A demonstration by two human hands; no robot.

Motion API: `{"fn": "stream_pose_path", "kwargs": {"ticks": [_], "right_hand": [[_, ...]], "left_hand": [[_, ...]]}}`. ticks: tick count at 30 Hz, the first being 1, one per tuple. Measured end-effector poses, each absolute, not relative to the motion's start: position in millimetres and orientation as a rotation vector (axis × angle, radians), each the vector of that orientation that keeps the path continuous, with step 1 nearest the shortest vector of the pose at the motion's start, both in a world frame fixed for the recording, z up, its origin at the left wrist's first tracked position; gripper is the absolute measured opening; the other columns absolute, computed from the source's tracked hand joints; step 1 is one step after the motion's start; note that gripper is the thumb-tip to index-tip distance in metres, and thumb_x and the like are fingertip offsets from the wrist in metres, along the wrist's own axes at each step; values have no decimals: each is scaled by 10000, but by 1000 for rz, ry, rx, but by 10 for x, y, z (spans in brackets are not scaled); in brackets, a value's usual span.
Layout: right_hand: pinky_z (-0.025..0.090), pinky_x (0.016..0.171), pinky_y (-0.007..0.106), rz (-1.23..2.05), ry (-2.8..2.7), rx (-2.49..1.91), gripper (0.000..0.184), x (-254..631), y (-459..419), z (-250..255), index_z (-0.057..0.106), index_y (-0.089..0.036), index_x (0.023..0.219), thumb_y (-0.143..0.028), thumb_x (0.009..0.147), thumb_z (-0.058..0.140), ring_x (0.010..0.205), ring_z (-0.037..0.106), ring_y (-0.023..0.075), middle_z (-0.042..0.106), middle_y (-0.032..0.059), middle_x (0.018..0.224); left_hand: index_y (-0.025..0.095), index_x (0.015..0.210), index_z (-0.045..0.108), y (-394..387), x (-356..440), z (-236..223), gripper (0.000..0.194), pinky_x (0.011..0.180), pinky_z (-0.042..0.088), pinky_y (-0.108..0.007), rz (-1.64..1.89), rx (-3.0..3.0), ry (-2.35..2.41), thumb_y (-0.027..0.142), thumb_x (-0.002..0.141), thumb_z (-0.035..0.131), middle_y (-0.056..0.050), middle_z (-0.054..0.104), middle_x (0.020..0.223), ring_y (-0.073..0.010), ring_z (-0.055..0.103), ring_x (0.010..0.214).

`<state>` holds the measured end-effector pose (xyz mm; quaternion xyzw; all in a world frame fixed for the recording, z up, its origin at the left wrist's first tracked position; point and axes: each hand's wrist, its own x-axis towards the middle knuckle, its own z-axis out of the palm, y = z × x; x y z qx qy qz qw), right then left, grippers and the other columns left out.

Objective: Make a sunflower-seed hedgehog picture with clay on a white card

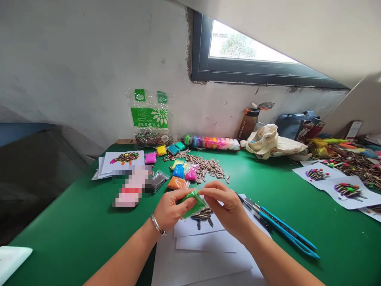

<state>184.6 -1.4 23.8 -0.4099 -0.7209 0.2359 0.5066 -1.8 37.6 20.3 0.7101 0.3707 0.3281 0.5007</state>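
Note:
My left hand [168, 210], with a silver bangle at the wrist, pinches a small clear packet of green modelling clay [190, 209] between thumb and fingers. My right hand [228, 206] is at the packet's upper right edge, its fingertips drawn together on the plastic. Below the packet lies a sheet of white paper [205, 262] on a stack. Striped sunflower seeds [203, 214] and dark leg-like strips form a picture on the top sheet, partly covered by my hands and the packet.
Clay packets [178, 171] and loose sunflower seeds [211, 167] lie beyond my hands on the green table [74, 222]. Blue-handled tweezers [293, 234] and a pen rest at right. Seed pictures [348, 190] lie far right; a bottle [248, 123] and cloth bag [264, 141] stand behind.

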Motion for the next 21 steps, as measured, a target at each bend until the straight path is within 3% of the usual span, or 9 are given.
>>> {"fn": "stream_pose_path", "kwargs": {"ticks": [5, 10, 17, 21], "right_hand": [[449, 549, 229, 674, -1724, -1024, 207, 1853, 10, 239, 726, -218, 947, -186, 868, 537, 657, 568, 119, 601, 39, 787], [437, 555, 230, 817, -1731, -1147, 189, 1851, -6, 277, 718, -216, 932, -158, 800, 596, 624, 513, 103, 538, 18, 786], [390, 566, 208, 964, -1816, -1184, 87, 1869, -24, 334, 622, -187, 785, -110, 759, 593, 636, 457, 87, 501, -8, 800], [368, 566, 198, 897, -1893, -1224, 118, 1861, -46, 331, 535, -183, 711, -74, 752, 551, 650, 462, 89, 490, -21, 758]], "left_hand": [[167, 1091, 699, 393, -43, 213, 398, 738, 482, -289, 726, 1606, 810, 432, 802, 634, -67, 708, 1010, -234, 613, 887], [147, 970, 739, 404, -35, 199, 378, 643, 436, -259, 670, 1536, 784, 458, 774, 650, -39, 680, 807, -179, 559, 728], [113, 846, 742, 369, -18, 171, 372, 566, 373, -235, 620, 1514, 820, 460, 734, 671, -17, 583, 683, -132, 457, 631], [101, 821, 736, 356, -7, 171, 369, 549, 360, -234, 612, 1490, 841, 452, 727, 672, -14, 561, 657, -129, 441, 617]]}}
